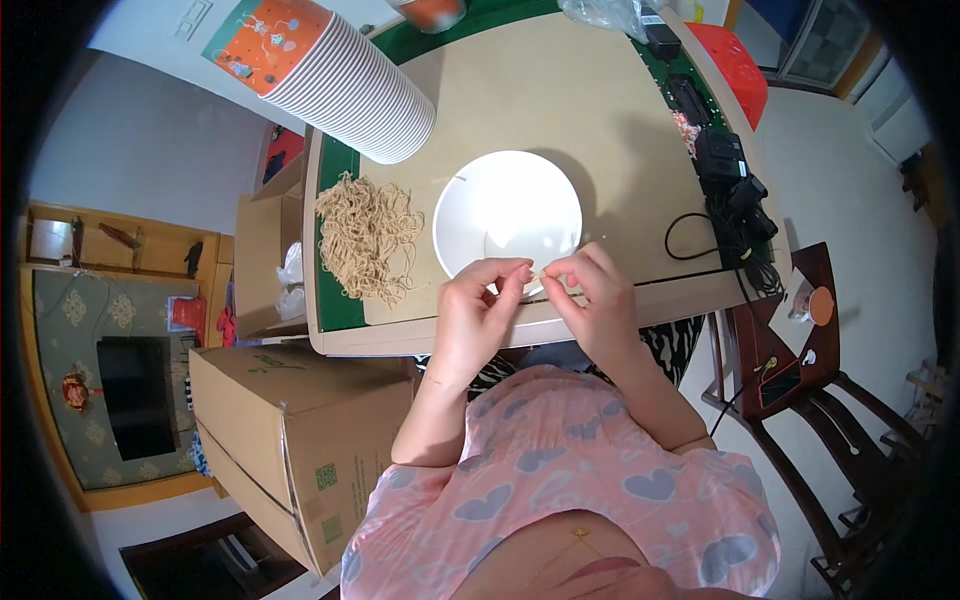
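At the near rim of a white bowl (510, 205), both hands meet with their fingertips close together. My left hand (478, 312) is closed in a pinch between thumb and forefinger. Opposite it, my right hand (597, 305) pinches too. Whatever lies between the fingertips is too small to make out. A tangled heap of tan twine pieces (365, 240) lies left of the bowl, and a short tan strand rests at the bowl's upper left rim. The near part of the bowl is partly hidden by my fingers.
A tall stack of paper cups (345, 90) stands at the far left of the table. Black adapters and cables (722, 155) line its right edge. A large cardboard box (300, 440) is at the left, and a dark wooden chair (800, 330) at the right.
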The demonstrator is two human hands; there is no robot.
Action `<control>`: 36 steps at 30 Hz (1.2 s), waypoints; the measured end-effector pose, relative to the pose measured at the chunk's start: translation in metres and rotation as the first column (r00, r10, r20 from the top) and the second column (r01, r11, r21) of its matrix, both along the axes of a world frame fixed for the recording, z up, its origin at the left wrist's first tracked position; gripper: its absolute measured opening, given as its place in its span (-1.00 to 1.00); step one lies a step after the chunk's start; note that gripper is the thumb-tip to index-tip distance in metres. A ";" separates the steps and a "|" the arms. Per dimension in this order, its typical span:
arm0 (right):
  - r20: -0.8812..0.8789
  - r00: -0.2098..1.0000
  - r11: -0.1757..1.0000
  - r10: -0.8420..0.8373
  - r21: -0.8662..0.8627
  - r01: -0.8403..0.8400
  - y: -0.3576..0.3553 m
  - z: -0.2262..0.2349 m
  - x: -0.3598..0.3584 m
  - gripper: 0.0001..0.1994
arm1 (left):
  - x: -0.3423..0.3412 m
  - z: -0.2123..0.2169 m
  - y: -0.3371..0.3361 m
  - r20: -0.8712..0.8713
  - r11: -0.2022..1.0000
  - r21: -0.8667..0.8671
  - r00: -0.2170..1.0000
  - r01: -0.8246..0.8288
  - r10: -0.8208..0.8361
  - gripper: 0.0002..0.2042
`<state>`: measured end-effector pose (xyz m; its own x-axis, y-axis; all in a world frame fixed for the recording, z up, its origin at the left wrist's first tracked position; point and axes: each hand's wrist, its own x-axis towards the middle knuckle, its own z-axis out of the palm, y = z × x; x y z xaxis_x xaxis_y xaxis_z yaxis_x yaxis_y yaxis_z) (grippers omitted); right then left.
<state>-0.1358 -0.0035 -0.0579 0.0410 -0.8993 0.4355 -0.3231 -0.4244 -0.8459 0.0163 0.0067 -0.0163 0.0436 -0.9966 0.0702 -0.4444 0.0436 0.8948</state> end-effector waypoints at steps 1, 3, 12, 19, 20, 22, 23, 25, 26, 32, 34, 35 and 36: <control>0.000 1.000 1.000 0.001 0.000 -0.001 0.000 -0.001 0.000 -0.87 | 0.000 0.001 0.000 0.000 1.000 0.000 1.000 -0.001 0.001 -0.90; 0.008 1.000 1.000 -0.010 -0.014 0.010 -0.001 -0.001 0.000 -0.87 | 0.000 0.004 -0.002 0.060 0.999 0.005 0.997 0.050 -0.050 -0.91; -0.020 1.000 0.999 0.009 -0.043 -0.010 -0.002 -0.004 -0.001 -0.88 | -0.004 0.010 -0.002 0.139 0.999 0.017 0.990 0.033 -0.035 -0.95; -0.003 1.000 0.999 0.009 -0.045 -0.009 -0.003 -0.004 -0.001 -0.88 | -0.005 0.008 -0.002 0.101 1.000 0.024 0.995 0.000 -0.002 -0.94; -0.002 1.000 0.999 0.009 -0.041 -0.009 -0.003 -0.003 -0.001 -0.88 | -0.006 0.007 -0.003 0.092 1.000 0.025 0.996 -0.004 0.002 -0.94; -0.001 1.000 0.999 0.007 -0.038 -0.007 -0.003 -0.003 -0.001 -0.88 | -0.005 0.006 -0.002 0.083 1.000 0.024 0.997 -0.007 0.005 -0.94; 0.011 1.000 0.999 0.009 -0.037 -0.009 -0.003 -0.003 -0.001 -0.88 | -0.005 0.005 -0.002 0.071 0.999 0.034 0.997 -0.008 0.006 -0.95; 0.023 1.000 0.999 0.013 -0.038 -0.012 -0.002 -0.002 -0.001 -0.88 | -0.003 0.001 -0.002 0.060 0.999 0.042 0.998 -0.011 0.008 -0.95; 0.031 0.999 1.000 0.012 -0.025 -0.011 -0.001 -0.001 -0.001 -0.88 | -0.002 -0.001 -0.001 0.028 1.000 0.013 0.999 -0.022 0.022 -0.93; 0.053 0.998 1.000 0.025 -0.013 -0.024 -0.003 -0.006 -0.003 -0.89 | -0.010 0.016 -0.002 0.239 0.988 -0.080 0.964 0.135 -0.113 -0.83; 0.056 0.998 0.999 0.034 -0.026 -0.032 -0.003 -0.005 -0.003 -0.90 | -0.011 0.015 -0.001 0.261 0.985 -0.077 0.956 0.156 -0.131 -0.81; 0.046 0.998 0.999 0.034 -0.038 -0.032 -0.003 -0.005 -0.003 -0.90 | -0.011 0.014 -0.001 0.270 0.985 -0.105 0.957 0.139 -0.106 -0.83; 0.037 0.999 0.998 0.033 -0.049 -0.031 -0.003 -0.005 -0.003 -0.90 | -0.011 0.014 -0.002 0.279 0.984 -0.132 0.957 0.122 -0.081 -0.86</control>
